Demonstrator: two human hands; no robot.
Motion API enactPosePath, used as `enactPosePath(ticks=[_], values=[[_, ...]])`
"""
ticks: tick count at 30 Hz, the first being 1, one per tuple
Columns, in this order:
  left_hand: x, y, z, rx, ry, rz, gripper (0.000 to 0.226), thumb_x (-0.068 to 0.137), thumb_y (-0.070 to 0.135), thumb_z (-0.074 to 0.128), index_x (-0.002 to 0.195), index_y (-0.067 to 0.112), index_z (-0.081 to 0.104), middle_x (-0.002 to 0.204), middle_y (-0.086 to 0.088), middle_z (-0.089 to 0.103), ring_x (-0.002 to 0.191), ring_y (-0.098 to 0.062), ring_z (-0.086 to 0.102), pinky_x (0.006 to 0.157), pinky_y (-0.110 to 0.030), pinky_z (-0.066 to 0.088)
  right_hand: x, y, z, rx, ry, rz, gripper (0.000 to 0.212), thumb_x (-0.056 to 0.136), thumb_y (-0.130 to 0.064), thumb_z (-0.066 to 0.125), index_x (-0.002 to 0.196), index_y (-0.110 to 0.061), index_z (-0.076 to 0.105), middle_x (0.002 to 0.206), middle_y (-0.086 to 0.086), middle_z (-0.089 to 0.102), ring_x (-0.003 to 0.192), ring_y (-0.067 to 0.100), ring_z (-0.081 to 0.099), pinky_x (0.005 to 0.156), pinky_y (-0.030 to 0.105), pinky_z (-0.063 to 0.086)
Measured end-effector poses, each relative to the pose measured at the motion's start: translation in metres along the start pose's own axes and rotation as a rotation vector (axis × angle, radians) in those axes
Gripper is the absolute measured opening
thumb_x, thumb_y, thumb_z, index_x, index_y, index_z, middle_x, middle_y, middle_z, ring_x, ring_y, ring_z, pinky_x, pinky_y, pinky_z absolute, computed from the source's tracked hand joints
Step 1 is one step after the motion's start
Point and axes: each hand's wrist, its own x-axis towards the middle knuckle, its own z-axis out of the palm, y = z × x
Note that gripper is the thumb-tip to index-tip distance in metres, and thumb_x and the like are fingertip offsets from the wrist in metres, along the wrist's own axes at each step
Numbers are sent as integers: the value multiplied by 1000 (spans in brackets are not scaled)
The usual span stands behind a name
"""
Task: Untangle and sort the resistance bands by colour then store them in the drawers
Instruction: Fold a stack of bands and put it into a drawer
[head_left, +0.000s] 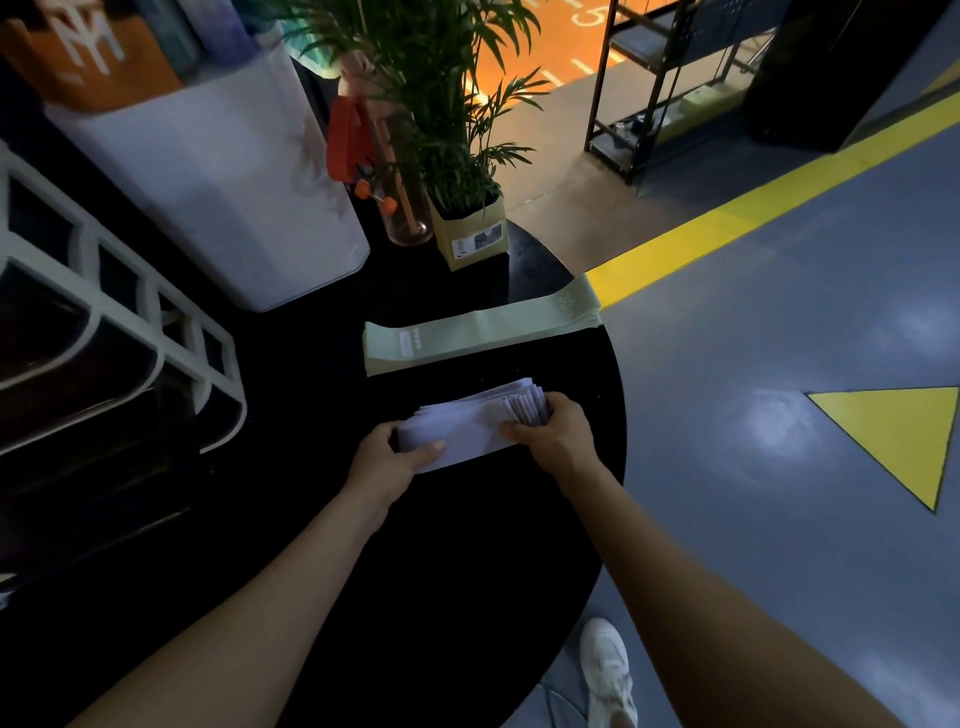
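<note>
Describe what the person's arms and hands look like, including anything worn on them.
Both forearms are bare to the frame edge: no sleeves show. The left hand and right hand wear no gloves; no rings, watch or wristbands are visible, though the light is dim.

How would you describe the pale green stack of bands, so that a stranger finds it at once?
On the round black table, look just beyond the two hands, toward the potted palm. The pale green band stack lies flat and untouched, its far end overhanging the table edge; the white stack nearer is being held.
</note>
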Motion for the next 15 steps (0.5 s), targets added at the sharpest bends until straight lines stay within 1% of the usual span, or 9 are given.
enactPosePath(ticks=[2,7,9,11,15], values=[[-1,0,2,-12,7,2,52,77,20,76,122,10,54,115,-7,64,99,-24,64,88,-40,52,0,0,1,22,-3,4,32,79,-9,71,107,0,58,91,9,59,81,21,58,77,35,50],[-8,-2,3,-44,33,54,42,80,16,73,117,14,55,113,-6,63,101,-23,62,90,-39,51,-5,2,3,93,5,3,33,79,-8,72,108,-3,57,90,7,59,80,19,58,73,29,50],[-12,-1,1,-48,21,75,44,80,16,73,120,12,55,115,-6,63,102,-23,62,90,-39,51,-8,2,3,100,2,6,33,79,-8,72,108,-1,58,91,9,60,80,19,58,73,29,50],[-16,1,-3,-38,15,99,49,78,18,75,123,11,55,117,-7,63,103,-23,62,92,-40,50,-12,0,3,108,4,4,33,79,-9,72,107,1,58,89,10,59,76,18,57,67,25,48],[-30,11,-15,-60,13,150,52,77,15,76,124,10,54,117,-8,63,103,-24,62,93,-42,50,-21,-15,1,118,3,-16,32,80,-10,72,107,1,59,83,5,58,71,15,55,64,22,46]])
